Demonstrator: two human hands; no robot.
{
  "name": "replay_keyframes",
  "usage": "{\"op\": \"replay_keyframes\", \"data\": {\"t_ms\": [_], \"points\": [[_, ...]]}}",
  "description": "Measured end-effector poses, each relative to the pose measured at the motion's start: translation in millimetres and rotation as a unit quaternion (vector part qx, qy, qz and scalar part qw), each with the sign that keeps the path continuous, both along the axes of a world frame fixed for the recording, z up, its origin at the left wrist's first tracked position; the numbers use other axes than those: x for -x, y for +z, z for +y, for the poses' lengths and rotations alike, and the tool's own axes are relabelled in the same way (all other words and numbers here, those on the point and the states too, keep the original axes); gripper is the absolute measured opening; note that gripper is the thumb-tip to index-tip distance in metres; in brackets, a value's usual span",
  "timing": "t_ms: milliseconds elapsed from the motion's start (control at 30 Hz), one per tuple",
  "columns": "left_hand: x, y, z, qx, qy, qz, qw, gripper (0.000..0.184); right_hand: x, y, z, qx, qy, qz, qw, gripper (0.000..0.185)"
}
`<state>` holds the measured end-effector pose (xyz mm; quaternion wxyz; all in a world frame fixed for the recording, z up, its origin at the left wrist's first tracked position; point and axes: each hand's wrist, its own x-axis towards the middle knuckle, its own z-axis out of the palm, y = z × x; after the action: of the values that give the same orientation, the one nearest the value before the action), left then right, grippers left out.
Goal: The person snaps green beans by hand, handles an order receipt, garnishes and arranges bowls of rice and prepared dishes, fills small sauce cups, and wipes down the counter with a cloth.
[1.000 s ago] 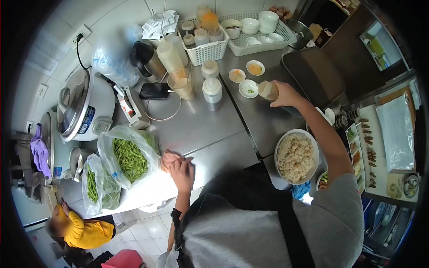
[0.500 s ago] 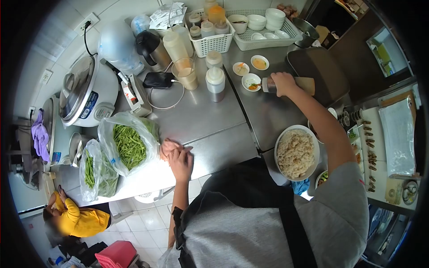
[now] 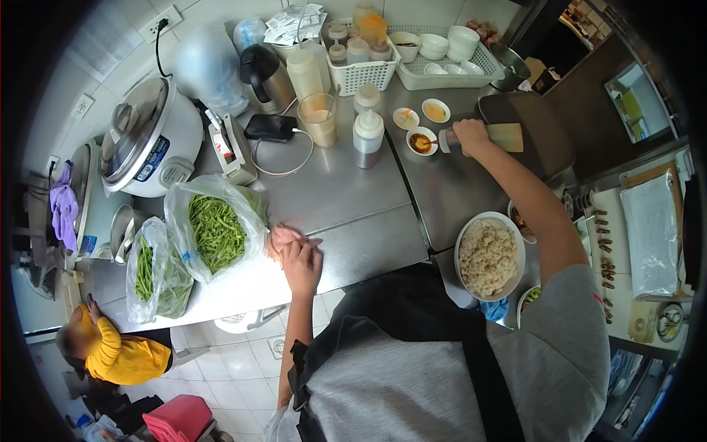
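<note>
Reddish-brown sauce [image 3: 420,144] now spreads in the small bowl [image 3: 423,154] where green bits showed half a second ago; the bottle [image 3: 505,138] and right hand [image 3: 470,138] have hardly shifted.

The right hand is wrapped firmly around the bottle, which lies almost level above the counter [image 3: 339,191], right of its dark seam [image 3: 406,190] and toward the back edge. Its nozzle points at the small bowl's right rim, with a reddish streak between them, so the pouring looks well along but not finished. No such sauce shows in the orange-liquid bowl [image 3: 437,121] or the paler-liquid bowl [image 3: 396,124] just behind.

Near the counter's front edge, the left hand [image 3: 300,264] rests with bent fingers over a pinkish bundle [image 3: 282,236], beside a plastic bag [image 3: 251,247] of green stalks; whether it grips, I cannot tell.

No brand can be read: the blue label [image 3: 152,158] on the rice cooker [image 3: 173,129] has white print too small, as do the packets [image 3: 294,26] by the back edge.
</note>
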<state>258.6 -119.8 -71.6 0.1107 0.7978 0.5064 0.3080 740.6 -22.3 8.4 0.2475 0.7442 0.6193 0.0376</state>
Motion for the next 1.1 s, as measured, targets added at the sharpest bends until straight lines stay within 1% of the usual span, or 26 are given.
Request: {"op": "replay_keyframes", "data": {"t_ms": [100,167,200,600,700,800,900,1000,1100], "points": [[0,2,-1,0.015,0.004,0.01,1.0,0.018,0,-1,-2,-0.035,0.0,0.012,0.999,0.037],[0,3,-1,0.012,0.002,0.002,1.0,0.017,0,-1,-4,-0.047,0.013,-0.007,0.999,0.017],[0,4,-1,0.01,0.0,-0.002,1.0,0.017,-1,-3,-4,-0.053,0.02,-0.017,0.998,0.011],[1,-2,2,0.004,-0.007,0.001,1.0,0.018,-9,-11,-18,-0.1,0.012,0.003,0.995,0.013],[1,-2,1,0.005,0.0,0.001,1.0,0.019,-8,-16,-23,-0.123,0.013,0.011,0.992,0.014],[1,-3,2,0.006,-0.005,0.006,1.0,0.019,-8,-22,-24,-0.137,-0.01,0.019,0.99,0.015],[1,-3,2,0.015,-0.005,0.014,1.0,0.018,-11,-28,-29,-0.153,0.002,0.032,0.988,0.018],[0,-5,3,0.001,-0.014,0.01,1.0,0.018,-13,-32,-32,-0.166,-0.006,0.05,0.985,0.023],[1,-6,4,0.008,-0.015,0.022,1.0,0.019,-14,-26,-36,-0.13,-0.068,0.124,0.981,0.055]]}}
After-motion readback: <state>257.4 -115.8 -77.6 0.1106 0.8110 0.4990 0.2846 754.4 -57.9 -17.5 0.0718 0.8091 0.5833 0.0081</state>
